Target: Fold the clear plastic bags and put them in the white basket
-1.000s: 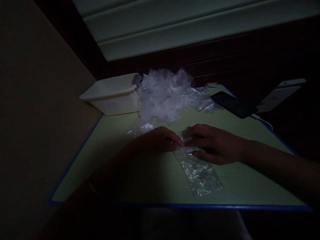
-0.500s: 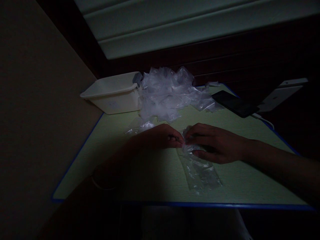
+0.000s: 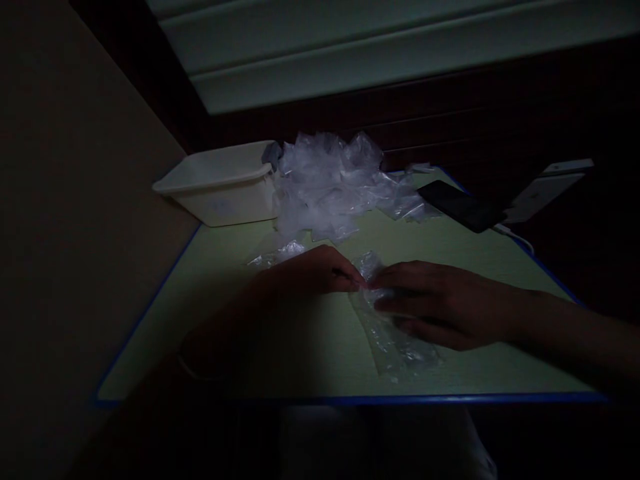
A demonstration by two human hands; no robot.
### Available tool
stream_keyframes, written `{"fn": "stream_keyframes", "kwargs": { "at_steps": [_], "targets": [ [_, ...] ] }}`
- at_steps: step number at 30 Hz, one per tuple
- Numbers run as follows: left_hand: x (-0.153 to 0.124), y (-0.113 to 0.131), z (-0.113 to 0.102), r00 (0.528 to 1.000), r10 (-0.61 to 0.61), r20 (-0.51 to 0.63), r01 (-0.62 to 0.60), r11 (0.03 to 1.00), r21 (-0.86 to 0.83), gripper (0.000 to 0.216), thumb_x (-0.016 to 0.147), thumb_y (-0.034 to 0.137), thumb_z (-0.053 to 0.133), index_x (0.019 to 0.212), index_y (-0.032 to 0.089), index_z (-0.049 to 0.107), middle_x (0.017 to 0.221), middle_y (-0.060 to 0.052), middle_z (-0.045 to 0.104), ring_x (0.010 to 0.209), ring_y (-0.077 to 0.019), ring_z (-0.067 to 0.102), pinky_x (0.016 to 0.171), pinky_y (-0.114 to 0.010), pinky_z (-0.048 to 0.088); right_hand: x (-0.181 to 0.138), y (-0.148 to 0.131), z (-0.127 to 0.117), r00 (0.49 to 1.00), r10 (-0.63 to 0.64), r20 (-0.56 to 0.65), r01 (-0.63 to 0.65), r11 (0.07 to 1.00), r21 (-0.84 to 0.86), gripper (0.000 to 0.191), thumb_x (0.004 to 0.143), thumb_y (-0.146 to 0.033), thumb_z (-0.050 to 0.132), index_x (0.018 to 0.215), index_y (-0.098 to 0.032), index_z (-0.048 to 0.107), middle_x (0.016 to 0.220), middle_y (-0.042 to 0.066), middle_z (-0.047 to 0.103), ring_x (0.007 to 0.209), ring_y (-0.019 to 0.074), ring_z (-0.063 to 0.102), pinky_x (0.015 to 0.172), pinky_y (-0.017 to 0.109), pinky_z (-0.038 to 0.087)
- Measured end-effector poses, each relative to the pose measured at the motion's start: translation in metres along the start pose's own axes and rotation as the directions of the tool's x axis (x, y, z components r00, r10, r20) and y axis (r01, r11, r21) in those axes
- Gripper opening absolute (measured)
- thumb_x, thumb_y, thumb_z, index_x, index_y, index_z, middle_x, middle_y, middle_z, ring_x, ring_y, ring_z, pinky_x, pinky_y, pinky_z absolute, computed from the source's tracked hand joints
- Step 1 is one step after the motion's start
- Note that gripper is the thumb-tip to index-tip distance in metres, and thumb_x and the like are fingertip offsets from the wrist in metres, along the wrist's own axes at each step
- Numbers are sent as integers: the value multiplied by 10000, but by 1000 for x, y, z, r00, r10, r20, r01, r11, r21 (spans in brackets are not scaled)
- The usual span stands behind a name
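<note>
A clear plastic bag lies flat on the pale green table, in front of me. My left hand is closed, pinching the bag's left edge between thumb and fingers. Over the bag's upper right part rests my right hand, its fingers stretched out and slightly apart, the tips close to the left fingertips. The right palm hides part of the bag. Just beyond my left hand is a small crumpled piece of clear plastic.
A heap of clear plastic bags lies at the table's back. Left of it stands a white bin with a grey clip. At the back right are a black phone, a white device and a white cable. The room is dim.
My right hand has moved down and flattened over the bag, its fingers more stretched. My left hand keeps its pinch at nearly the same spot. The whole view has shifted slightly.
</note>
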State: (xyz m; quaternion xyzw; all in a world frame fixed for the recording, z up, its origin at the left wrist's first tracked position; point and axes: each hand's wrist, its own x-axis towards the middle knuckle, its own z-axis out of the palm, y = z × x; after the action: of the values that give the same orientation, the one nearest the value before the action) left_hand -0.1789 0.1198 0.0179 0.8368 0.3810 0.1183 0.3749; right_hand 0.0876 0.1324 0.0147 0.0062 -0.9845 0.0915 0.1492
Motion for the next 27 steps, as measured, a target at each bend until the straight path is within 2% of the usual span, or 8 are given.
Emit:
{"fn": "stream_keyframes", "kwargs": {
  "at_steps": [5,9,13,16,18,21,25,27],
  "targets": [
    [0,4,0,1000,2,-5,-2,1000,-22,204,835,263,630,967,171,754,820,-31,752,681,-99,638,651,-193,440,-8,-22,-2,999,0,51,-1,1000,20,385,874,-258,582,1231,-121,623,1286,175,573,1254,275,489,1016,418,442],
    [-1,5,-1,1000,-7,-11,7,1000,-15,212,826,248,637,970,145,754,782,-33,745,643,-91,612,630,-186,421,-13,-42,-6,999,49,21,-49,999,21,392,866,-249,595,1237,-124,622,1248,172,604,1258,277,494,1024,418,442],
    [-1,5,-1,1000,-13,-8,13,1000,-8,207,821,255,643,971,167,755,746,-11,732,601,-78,575,624,-188,408,-15,-58,-5,990,143,13,-143,989,28,385,858,-258,606,1227,-148,626,1229,156,621,1229,280,522,984,412,480],
    [-1,4,0,1000,-6,-24,6,1000,-19,211,820,294,648,950,170,758,747,-19,728,597,-84,569,610,-195,404,-17,-67,-2,974,225,9,-225,974,32,437,858,-256,603,1277,-134,574,1245,163,612,1202,273,547,976,405,493],
    [0,4,1,999,-11,-36,10,1000,-18,242,830,346,639,926,160,760,743,-24,720,591,-86,559,590,-196,394,-18,-72,1,953,303,-20,-301,952,58,480,855,-263,606,1310,-137,522,1250,158,613,1175,269,567,972,409,503],
    [0,6,2,999,-21,-46,22,1000,17,317,848,416,606,866,138,757,624,6,638,528,-73,479,536,-190,351,-18,-80,4,893,447,-50,-435,887,155,547,843,-309,626,1340,-171,444,1263,144,603,1137,263,594,925,406,538],
    [1,10,4,997,-29,-78,32,999,41,339,843,433,599,866,130,750,553,38,529,503,-65,406,505,-186,306,-20,-86,7,811,584,10,-565,780,268,586,840,-343,637,1354,-218,384,1333,130,540,1159,249,581,915,385,549],
    [2,13,4,996,-29,-82,33,998,54,326,843,419,598,877,130,745,545,42,509,503,-66,403,505,-188,302,-21,-86,8,789,613,34,-594,749,292,596,844,-349,636,1363,-230,369,1350,125,523,1163,245,578,925,379,546]
  ]
}}
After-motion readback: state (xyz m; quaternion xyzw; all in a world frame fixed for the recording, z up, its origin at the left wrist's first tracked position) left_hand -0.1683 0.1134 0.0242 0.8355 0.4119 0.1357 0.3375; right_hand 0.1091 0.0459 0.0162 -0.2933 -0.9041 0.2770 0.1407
